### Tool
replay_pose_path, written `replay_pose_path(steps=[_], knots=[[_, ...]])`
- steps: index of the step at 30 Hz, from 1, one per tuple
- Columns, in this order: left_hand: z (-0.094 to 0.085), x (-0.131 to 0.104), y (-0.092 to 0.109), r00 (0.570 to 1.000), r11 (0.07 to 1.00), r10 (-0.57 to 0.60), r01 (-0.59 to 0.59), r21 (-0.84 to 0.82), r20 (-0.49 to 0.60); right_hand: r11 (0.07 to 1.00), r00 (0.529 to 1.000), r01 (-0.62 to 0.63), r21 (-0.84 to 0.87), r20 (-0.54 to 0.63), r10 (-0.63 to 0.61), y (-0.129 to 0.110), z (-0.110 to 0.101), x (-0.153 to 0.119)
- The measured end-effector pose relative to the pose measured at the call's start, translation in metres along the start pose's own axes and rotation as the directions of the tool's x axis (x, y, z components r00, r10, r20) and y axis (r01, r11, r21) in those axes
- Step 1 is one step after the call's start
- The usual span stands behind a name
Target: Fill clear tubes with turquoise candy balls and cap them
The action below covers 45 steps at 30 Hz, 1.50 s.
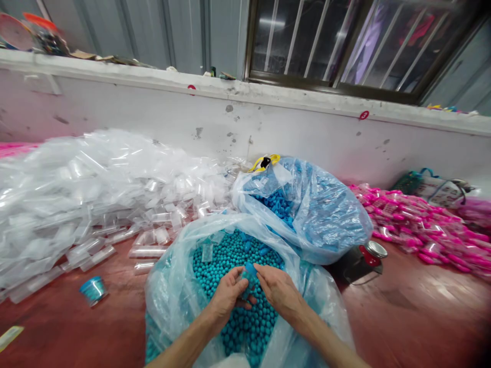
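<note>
Both hands meet over an open plastic bag [164,278] full of small teal balls [251,327]. In my left hand [226,294] is a small clear plastic tube [247,289], its fingers wrapped round the sides. The contents look teal, though the fingers partly cover them. My right hand [279,291] pinches the blue cap [250,268] at the tube's upper end; whether the cap is fully seated I cannot tell. A loose clear tube [207,252] lies on the balls, near some blue caps [264,249].
Behind the balls stands a bag [326,204] of blue caps. Clear tubes [95,189] heap up on the left; pink-capped ones [425,225] lie on the right. A blue-lidded tub [93,290] stands on the red table [414,312]. A dark red-and-black object [358,263] sits beside the bags.
</note>
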<state>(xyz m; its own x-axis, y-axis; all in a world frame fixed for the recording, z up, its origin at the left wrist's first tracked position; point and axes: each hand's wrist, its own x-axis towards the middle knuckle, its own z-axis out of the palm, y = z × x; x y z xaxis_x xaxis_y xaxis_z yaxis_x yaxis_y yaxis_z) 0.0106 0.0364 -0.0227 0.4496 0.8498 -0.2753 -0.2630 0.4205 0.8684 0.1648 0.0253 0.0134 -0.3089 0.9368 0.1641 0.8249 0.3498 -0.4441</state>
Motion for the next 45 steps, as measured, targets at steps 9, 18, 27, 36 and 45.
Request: replay_pose_path(steps=[9, 18, 27, 36, 45], knots=[[0.005, -0.003, 0.003, 0.998, 0.999, 0.022, -0.019, 0.043, -0.059, 0.918, 0.997, -0.055, 0.392, -0.035, 0.075, -0.005, -0.007, 0.003], [0.008, -0.007, -0.007, 0.986, 0.999, 0.019, -0.024, -0.03, -0.165, 0.979, 0.999, 0.024, 0.201, -0.032, -0.018, 0.005, 0.003, 0.001], [0.025, -0.014, 0.007, 0.989, 1.0, 0.016, -0.019, -0.018, -0.147, 0.857, 0.992, -0.111, 0.504, 0.009, 0.124, 0.006, 0.0, -0.001], [0.018, -0.014, 0.014, 0.995, 0.997, 0.057, -0.061, -0.049, -0.077, 0.831, 0.983, -0.129, 0.541, -0.038, 0.178, -0.001, -0.01, -0.005], [0.023, -0.021, 0.01, 0.986, 0.998, 0.008, -0.018, -0.057, -0.167, 0.922, 1.0, -0.019, 0.386, 0.002, 0.02, -0.004, -0.012, -0.007]])
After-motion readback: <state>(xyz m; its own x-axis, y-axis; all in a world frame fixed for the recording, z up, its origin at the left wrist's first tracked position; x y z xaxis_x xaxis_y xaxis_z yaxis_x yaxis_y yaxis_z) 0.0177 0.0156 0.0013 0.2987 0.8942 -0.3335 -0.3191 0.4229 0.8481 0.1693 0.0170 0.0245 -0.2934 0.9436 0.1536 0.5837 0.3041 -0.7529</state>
